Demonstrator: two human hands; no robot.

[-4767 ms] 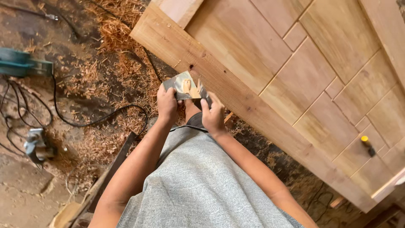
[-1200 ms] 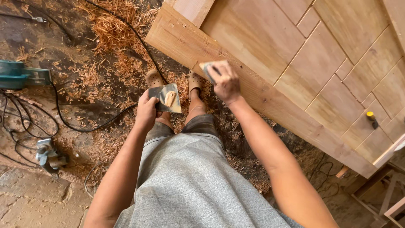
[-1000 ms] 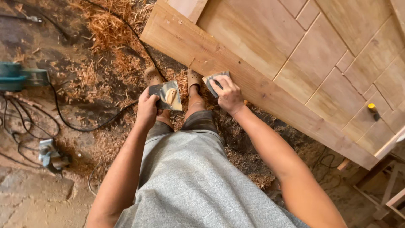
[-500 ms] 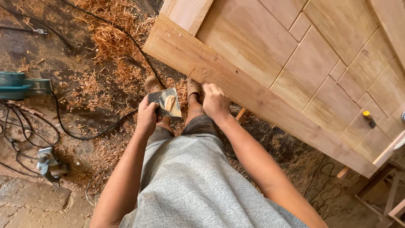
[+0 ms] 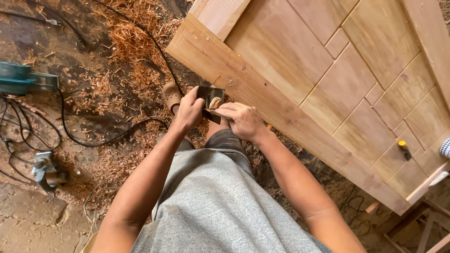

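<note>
- The right hand (image 5: 243, 122) is off the wooden door panel (image 5: 328, 79), where it pressed a small pad a second ago, and is back in front of the body; both hands now meet over the one thing, which suggests the filler is being picked up or worked again rather than spread on the wood
- The left hand (image 5: 189, 112) is clamped on a small dark flat piece (image 5: 211, 100) that carries a pale dab of paste; the thumb lies over its near left edge and the piece tilts up toward the camera
- The right hand's fingers are curled and pinched against the near right edge of that piece; whether they hold a scrap of their own I cannot tell
- Both forearms reach forward from the grey shirt (image 5: 220, 206), elbows spread, wrists drawn close together; the hands touch or nearly touch
- The flat piece sits just near the door panel's lower rail, above a brown shoe (image 5: 171, 95); wood shavings (image 5: 136, 37) cover the ground at left
- Far left lie a teal power tool (image 5: 23, 80) and a black cable (image 5: 93, 140), well apart from the hands
</note>
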